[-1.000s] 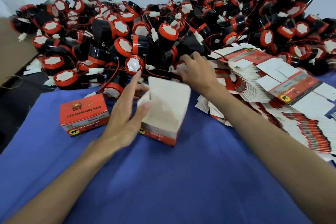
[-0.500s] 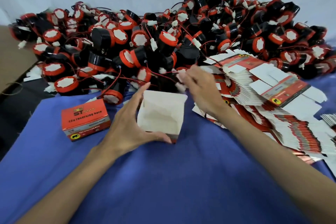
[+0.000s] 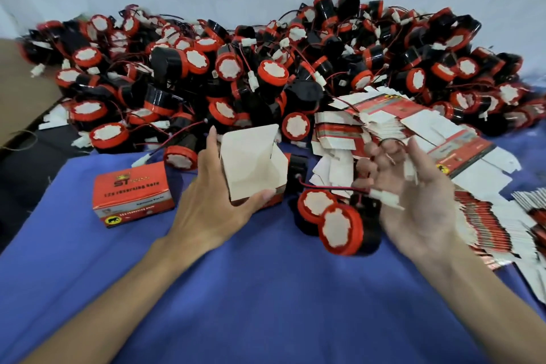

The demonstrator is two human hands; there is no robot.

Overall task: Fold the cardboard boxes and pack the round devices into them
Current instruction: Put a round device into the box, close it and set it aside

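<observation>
**Two devices out of the heap, box held open**

Half a second ago my right hand (image 3: 413, 195) was palm down at the edge of the pile. Now it is drawn back and turned palm up, and two round devices have come with it. The view has also tipped closer. My left hand (image 3: 212, 210) has stayed on the open box (image 3: 251, 168), whose lid flap now stands up.

The open box sits on the blue cloth (image 3: 266, 289) in front of the pile. Its plain white inside faces me, with a strip of red print along the bottom edge. My left thumb presses its near lower edge and my fingers wrap its far left side.

My right fingers are curled, pinching a thin red-and-black wire (image 3: 331, 188). A white connector (image 3: 387, 201) lies across the palm. The hand is blurred, so I cannot tell more of the grip.

The first device (image 3: 317, 205) and second device (image 3: 339, 229) overlap just left of my right palm. Each is a black drum with a red rim and a white face. I cannot tell whether they hang or rest on the cloth.

I count one open box, one closed box (image 3: 133, 195) to the left, and two devices pulled near. The pile of devices (image 3: 266, 74) and the fanned flat boxes (image 3: 413, 124) are too many to count.
</observation>
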